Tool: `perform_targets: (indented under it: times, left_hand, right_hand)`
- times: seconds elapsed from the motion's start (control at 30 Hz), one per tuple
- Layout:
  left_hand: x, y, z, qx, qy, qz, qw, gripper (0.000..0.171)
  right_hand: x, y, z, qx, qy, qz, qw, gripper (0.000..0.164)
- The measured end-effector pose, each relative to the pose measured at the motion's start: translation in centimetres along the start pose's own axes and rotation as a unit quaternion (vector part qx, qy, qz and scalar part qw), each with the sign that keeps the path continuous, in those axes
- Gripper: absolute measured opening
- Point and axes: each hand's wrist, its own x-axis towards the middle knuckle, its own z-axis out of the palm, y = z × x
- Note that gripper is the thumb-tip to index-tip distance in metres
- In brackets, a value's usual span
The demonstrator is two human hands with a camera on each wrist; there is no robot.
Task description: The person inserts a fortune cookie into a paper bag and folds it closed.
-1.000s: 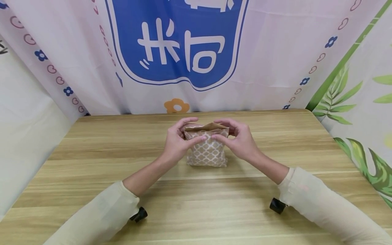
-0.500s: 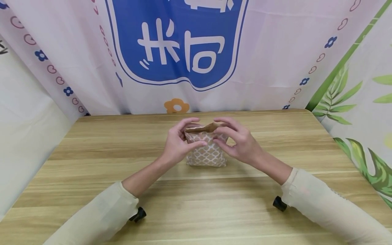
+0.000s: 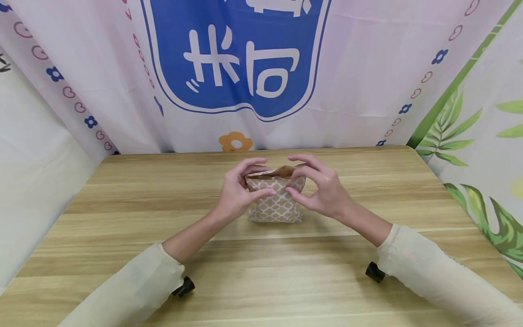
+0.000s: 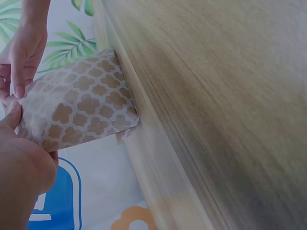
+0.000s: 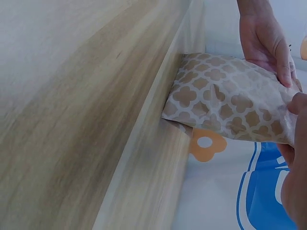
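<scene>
Patterned paper bag (image 3: 277, 200), upright mid-desk (image 3: 122, 218): right hand (image 3: 323, 188) has shifted inward, now pinching the folded top; left hand (image 3: 239, 188) pinches likewise (grip unchanged).

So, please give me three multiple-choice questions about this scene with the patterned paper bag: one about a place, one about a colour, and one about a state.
1. Where does the paper bag stand?
A. on the wooden table
B. on the floor
C. on a chair

2. What colour is the bag's pattern?
A. red on black
B. white on brown
C. green on yellow

3. How is the bag held?
A. by the left hand alone
B. by no hand
C. by both hands at its top

Answers: 1 A, its base rests on the tabletop. 2 B, a white lattice covers brown paper. 3 C, the left hand and right hand pinch the top edge.
</scene>
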Motion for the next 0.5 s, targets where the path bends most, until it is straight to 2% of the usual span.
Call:
perform_targets:
  times: [0.13,0.3,0.4,0.5]
  left_hand:
    - [0.03,-0.18,0.04,-0.007,0.003,0.009,0.9999,0.059]
    - [0.05,0.20,0.25,-0.010,0.011,-0.008,0.9999,0.053]
    - [0.04,0.49,0.42,-0.016,0.014,-0.021,0.9996,0.051]
    - [-0.01,0.68,0.53,-0.022,0.020,-0.033,0.9990,0.050]
  right_hand:
    - [-0.01,-0.03,-0.03,0.012,-0.003,0.013,1.000,0.022]
    - [-0.08,-0.25,0.15,0.041,0.008,0.044,0.998,0.021]
    - [-0.20,-0.44,0.35,0.091,0.011,0.090,0.992,0.038]
    - [-0.33,-0.68,0.46,0.146,0.008,0.157,0.977,0.061]
